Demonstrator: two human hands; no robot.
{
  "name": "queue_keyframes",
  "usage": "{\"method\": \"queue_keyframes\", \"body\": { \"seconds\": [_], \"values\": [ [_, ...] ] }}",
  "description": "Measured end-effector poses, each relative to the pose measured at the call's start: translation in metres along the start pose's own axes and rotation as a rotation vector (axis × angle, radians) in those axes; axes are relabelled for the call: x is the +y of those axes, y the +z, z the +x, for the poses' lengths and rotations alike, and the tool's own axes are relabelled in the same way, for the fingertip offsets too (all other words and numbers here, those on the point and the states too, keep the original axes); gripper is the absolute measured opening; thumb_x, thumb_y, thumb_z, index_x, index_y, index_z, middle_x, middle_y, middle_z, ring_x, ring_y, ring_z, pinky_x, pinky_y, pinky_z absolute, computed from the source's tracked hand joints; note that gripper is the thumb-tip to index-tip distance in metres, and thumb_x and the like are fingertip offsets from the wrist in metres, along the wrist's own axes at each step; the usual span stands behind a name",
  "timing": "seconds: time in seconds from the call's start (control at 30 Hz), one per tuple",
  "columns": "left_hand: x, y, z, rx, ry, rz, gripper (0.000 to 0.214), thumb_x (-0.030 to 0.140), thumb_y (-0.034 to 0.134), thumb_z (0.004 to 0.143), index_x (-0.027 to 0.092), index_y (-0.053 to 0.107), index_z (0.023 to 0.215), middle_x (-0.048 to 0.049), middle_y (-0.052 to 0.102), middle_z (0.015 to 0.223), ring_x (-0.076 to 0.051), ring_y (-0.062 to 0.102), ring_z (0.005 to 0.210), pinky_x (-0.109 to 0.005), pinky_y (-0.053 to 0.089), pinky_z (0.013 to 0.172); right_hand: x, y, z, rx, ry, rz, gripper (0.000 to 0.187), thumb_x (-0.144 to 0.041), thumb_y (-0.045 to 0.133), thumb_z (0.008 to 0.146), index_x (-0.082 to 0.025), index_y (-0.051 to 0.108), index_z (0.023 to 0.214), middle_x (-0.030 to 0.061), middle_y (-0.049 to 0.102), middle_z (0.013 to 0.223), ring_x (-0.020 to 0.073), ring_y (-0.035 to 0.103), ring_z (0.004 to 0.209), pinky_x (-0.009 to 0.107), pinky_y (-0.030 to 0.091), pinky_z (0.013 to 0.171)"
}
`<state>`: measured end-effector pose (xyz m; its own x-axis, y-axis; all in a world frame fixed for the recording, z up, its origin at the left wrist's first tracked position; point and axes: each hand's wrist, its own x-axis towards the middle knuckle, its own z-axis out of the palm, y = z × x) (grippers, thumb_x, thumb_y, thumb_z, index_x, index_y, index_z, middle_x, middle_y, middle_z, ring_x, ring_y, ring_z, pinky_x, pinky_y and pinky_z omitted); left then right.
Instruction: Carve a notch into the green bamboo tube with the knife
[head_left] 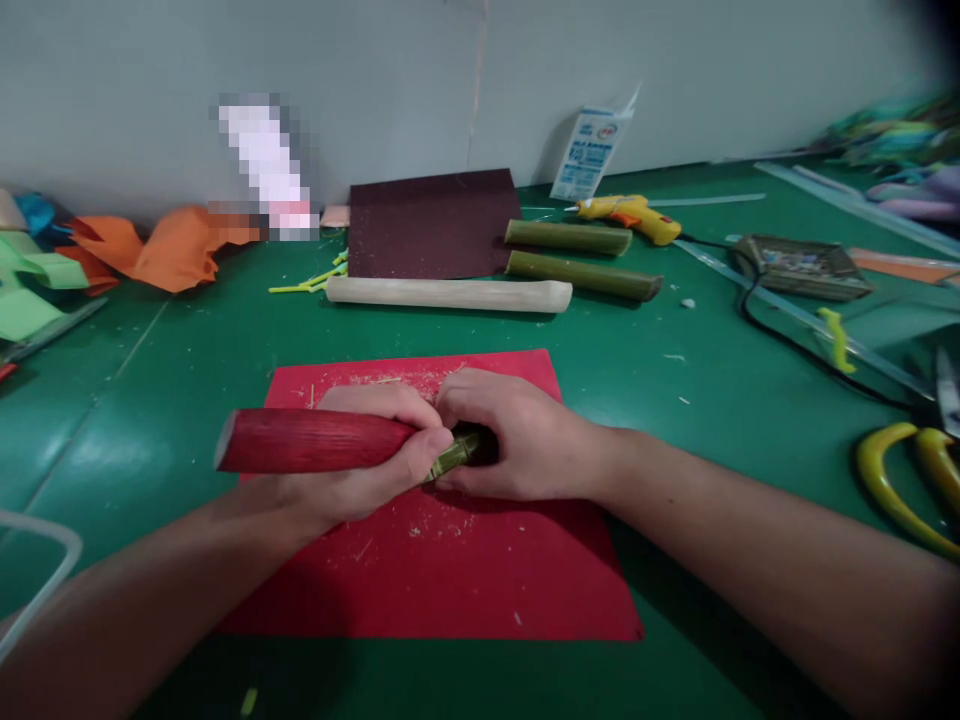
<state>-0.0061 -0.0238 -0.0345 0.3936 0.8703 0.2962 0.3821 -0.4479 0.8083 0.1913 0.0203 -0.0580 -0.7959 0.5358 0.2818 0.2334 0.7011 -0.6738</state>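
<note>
Both hands [450, 440] grip red-wrapped bamboo stick [315, 441], held between them.

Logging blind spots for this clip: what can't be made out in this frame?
All in the head view:
1. What the right hand grips: only a green stub shows, next to the red stick in the left hand. The fingers cover the rest.
2. Object by the wall: pixelated.
3. Yellow scissors: partly cut off by the right edge.
4. Print on the white packet: too small to read.
</note>
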Motion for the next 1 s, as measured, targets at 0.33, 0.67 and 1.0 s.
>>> {"method": "queue_keyframes", "body": {
  "seconds": [0.33, 0.67, 1.0],
  "values": [
    [0.0059, 0.0029, 0.0029, -0.030, 0.034, 0.112, 0.014, 0.016, 0.060, 0.080, 0.018, 0.062, 0.067, 0.0038, 0.066, 0.064, -0.008, 0.061, 0.060, -0.019, 0.046, 0.058, -0.0010, -0.0008, -0.0006, -0.005, -0.023, -0.029, 0.020, -0.020, 0.073, 0.073, -0.019, 0.054, 0.079, -0.0011, 0.059, 0.081, 0.0137, 0.051, 0.076, 0.028, 0.038, 0.070],
    [0.0016, 0.0032, -0.0059, 0.050, 0.016, 0.017, 0.014, 0.020, 0.059, 0.082, 0.019, 0.066, 0.070, 0.0034, 0.067, 0.063, -0.008, 0.060, 0.057, -0.019, 0.047, 0.054, -0.0013, -0.0008, -0.0011, -0.024, 0.000, -0.015, 0.019, -0.021, 0.072, 0.074, -0.019, 0.056, 0.084, 0.0008, 0.060, 0.085, 0.0159, 0.052, 0.080, 0.030, 0.040, 0.072],
    [0.0051, 0.0080, -0.0014, -0.014, 0.026, 0.049, 0.014, 0.018, 0.059, 0.082, 0.019, 0.066, 0.069, 0.0027, 0.069, 0.065, -0.009, 0.061, 0.060, -0.020, 0.047, 0.058, -0.0008, 0.0017, -0.0019, 0.000, -0.027, -0.023, 0.019, -0.020, 0.071, 0.075, -0.019, 0.053, 0.080, -0.0003, 0.058, 0.082, 0.0148, 0.050, 0.079, 0.028, 0.038, 0.070]
  ]
}}
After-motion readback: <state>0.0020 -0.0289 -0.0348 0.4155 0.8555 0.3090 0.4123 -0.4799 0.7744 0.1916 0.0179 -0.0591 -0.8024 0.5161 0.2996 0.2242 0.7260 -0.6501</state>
